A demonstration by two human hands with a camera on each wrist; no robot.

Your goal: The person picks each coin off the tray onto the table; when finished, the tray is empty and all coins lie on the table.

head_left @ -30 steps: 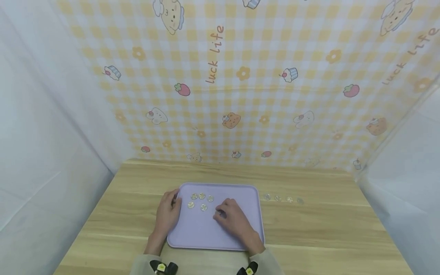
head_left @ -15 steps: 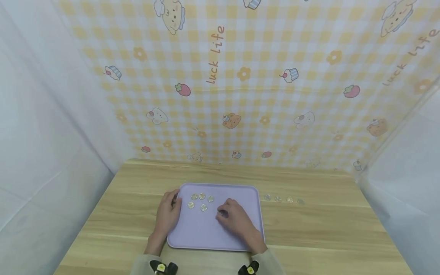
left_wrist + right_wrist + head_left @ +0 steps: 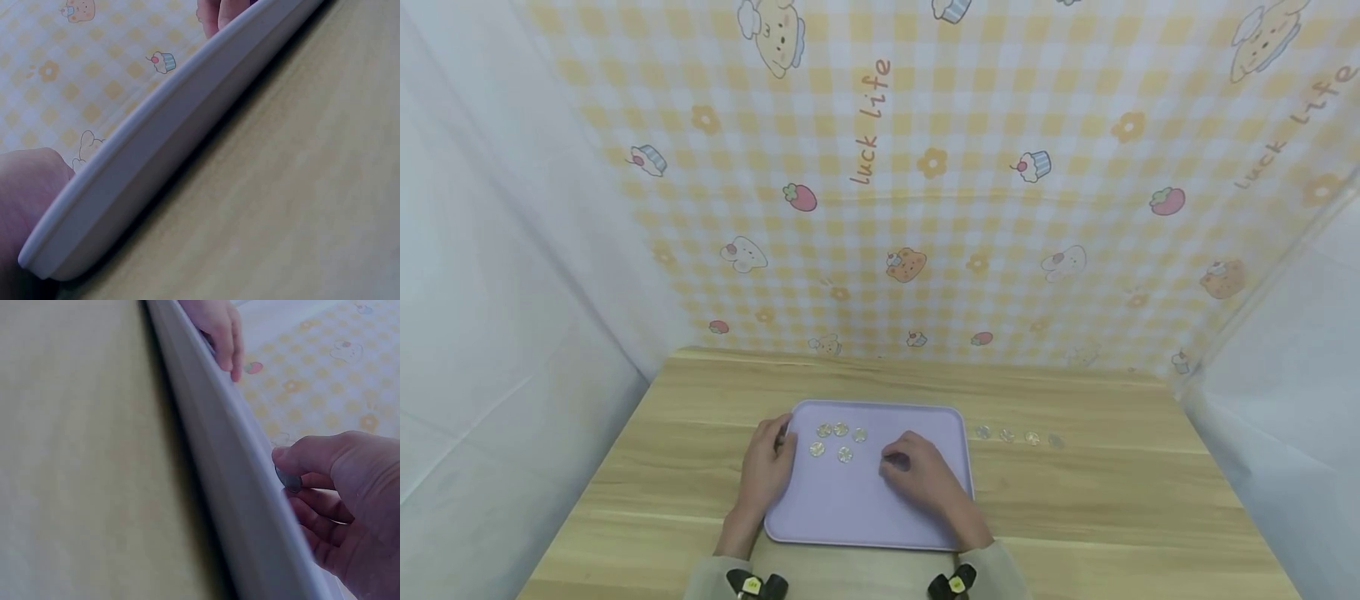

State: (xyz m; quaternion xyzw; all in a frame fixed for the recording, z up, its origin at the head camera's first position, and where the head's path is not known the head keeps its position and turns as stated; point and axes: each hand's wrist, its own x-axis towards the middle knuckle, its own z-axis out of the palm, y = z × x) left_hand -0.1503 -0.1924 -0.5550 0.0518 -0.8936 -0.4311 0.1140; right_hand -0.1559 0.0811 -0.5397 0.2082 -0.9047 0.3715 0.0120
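A shallow lilac tray [image 3: 850,508] lies on the table in the head view. My left hand [image 3: 767,467] holds its left rim, thumb along the edge. Over the tray's right half, my right hand [image 3: 925,473] pinches a small round shiny coin [image 3: 289,480] between thumb and finger, clearest in the right wrist view. To its left, several coins [image 3: 845,455] lie flat and apart in the tray's upper left. What the coins' faces show is too small to read.
Several more coins [image 3: 1007,435] lie in a row on the wooden table [image 3: 1090,517], right of the tray. A checked cloth [image 3: 955,275] hangs behind the table, with white sheets [image 3: 497,333] at both sides.
My right hand has shifted slightly right, away from the coins on the tray. The left hand and the coins lying on the tray and table stay in place.
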